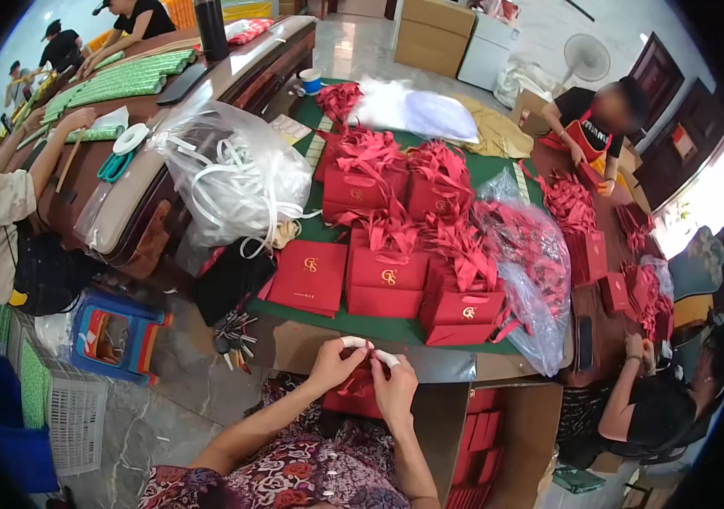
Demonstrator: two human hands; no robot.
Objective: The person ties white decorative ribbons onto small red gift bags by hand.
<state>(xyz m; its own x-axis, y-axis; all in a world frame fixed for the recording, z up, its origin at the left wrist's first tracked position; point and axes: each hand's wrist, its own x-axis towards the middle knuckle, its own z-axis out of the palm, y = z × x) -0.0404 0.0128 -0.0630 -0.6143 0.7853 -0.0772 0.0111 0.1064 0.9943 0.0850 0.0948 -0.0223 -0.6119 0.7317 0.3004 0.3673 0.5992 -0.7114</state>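
A red gift bag (352, 400) rests at my lap below my hands, partly covered by them. My left hand (338, 365) and my right hand (394, 390) meet above it, fingertips pinched together on a bit of red ribbon at the bag's top. White wraps cover some fingers on both hands. Just beyond, on the green-topped table, lies a flat stack of red bags (307, 276) with gold lettering. Beside it stand several red gift bags (387, 271) with loose red ribbon handles heaped on top.
A cardboard box (510, 441) holding red bags stands at my right. Clear plastic wraps red ribbons (527, 254) on the table. A bag of white ribbons (243, 170) sits at left, near a blue stool (120, 335). Other people work at both sides.
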